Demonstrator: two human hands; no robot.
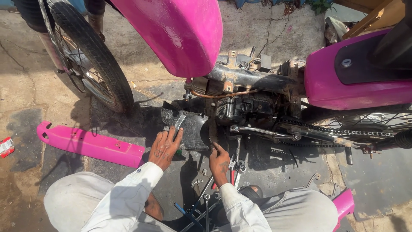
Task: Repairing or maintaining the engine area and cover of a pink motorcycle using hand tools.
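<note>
I crouch before a pink moped stripped of its side panels, its greasy engine exposed. My left hand grips a metal wrench whose head rests against the black engine cover. My right hand reaches up with fingertips touching the underside of the engine beside the cover's right edge; whether it pinches a small part I cannot tell. Both sleeves are white.
A loose pink side panel lies on the ground at left. The front wheel stands upper left, the drive chain and rear wheel at right. Several wrenches and pliers lie between my knees. A small red packet sits far left.
</note>
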